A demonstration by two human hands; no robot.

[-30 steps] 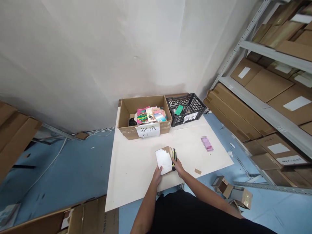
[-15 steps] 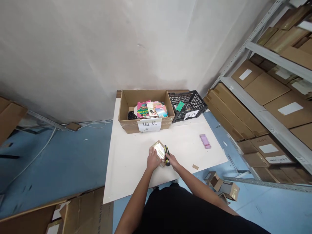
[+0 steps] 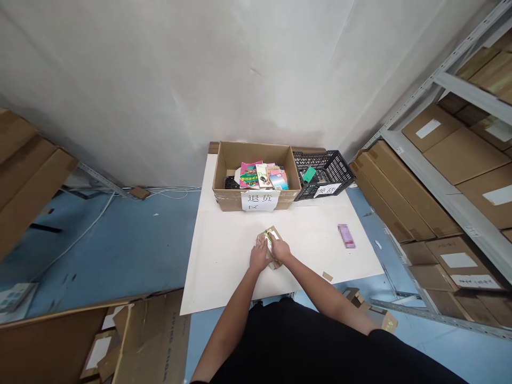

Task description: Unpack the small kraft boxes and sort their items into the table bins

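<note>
A small brown cardboard box with a white label lies on the white table, near the middle. My left hand grips its left side, fingers along the top and thumb near the lower edge. Closed round a black-and-yellow box cutter, my right hand rests over the top of the same box. Most of the cutter is hidden under that hand; only its yellowish front end shows near the far side of the box. Whether the blade is in the cardboard, I cannot tell.
Behind stands a large open carton with books and a paper sign, beside a black plastic crate. A blurred purple item and a cardboard scrap lie to the right. Shelves with boxes flank the table's right side.
My right hand has moved from beside the box onto its top with the box cutter. My left hand still holds the box. The whole view has shifted slightly.
</note>
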